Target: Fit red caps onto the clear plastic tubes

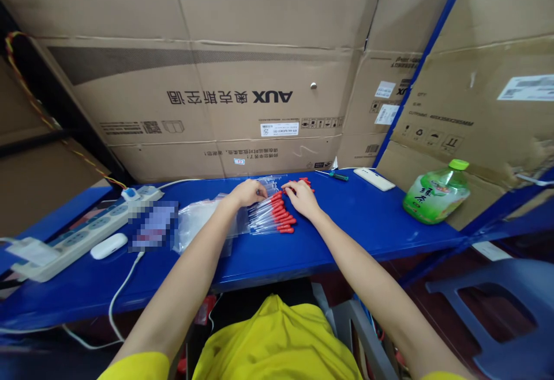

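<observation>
Several slim clear droppers with red bulbs [283, 218] lie side by side in a pile on the blue table [346, 230], the bulbs pointing right. My left hand [250, 193] is over the clear tubes at the pile's upper left, its fingers curled round some of them. At the red ends is my right hand [303, 198], thumb and forefinger slightly apart beside the bulbs. More red bulbs show behind that hand, partly hidden by it. Clear plastic bags [197, 221] lie flat to the left, partly under my left forearm.
A power strip [90, 224], a white earbud case [109, 245] and a phone [153, 225] on a cable are at the left. A screwdriver [337, 176], a white phone-like slab [374, 179] and a green drink bottle [437, 192] lie right. Cardboard [242, 10] walls the back.
</observation>
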`<state>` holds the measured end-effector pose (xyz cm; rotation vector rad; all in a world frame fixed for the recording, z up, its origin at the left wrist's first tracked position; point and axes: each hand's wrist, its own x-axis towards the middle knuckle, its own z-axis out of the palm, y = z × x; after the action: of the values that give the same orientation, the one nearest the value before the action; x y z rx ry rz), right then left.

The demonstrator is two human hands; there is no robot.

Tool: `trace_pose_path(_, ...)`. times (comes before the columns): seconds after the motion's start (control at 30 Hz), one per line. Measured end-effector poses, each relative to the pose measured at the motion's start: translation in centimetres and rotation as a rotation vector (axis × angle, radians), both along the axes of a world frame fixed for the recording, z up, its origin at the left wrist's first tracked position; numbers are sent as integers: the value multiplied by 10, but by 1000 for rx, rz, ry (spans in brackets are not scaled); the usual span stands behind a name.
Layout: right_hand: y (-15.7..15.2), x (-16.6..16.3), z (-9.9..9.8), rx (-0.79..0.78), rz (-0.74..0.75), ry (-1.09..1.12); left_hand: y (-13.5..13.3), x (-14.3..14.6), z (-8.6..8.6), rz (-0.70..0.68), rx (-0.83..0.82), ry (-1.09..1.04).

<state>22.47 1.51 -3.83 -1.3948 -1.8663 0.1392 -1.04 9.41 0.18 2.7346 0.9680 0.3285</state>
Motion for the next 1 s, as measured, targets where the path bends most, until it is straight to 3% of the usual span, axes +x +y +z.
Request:
trace_pose_path(0.17,-1,7,11,39,-75,-70,-5,7,12,82,50,181)
trace_pose_path(0.47,33,45,66,-53,-105,-176,-17,-4,10,247,124,8)
trace_pose_path(0.6,37,47,54,9,-216,-114,-23,-1,4,269,99,-10)
trace_pose_path(0.77,33,51,33,-32,-159,-175,-27,5,0,224,111,26)
trace_pose_path(1.0,21,71,47,-166,-87,-139,-32,13,-3,266,161,-75)
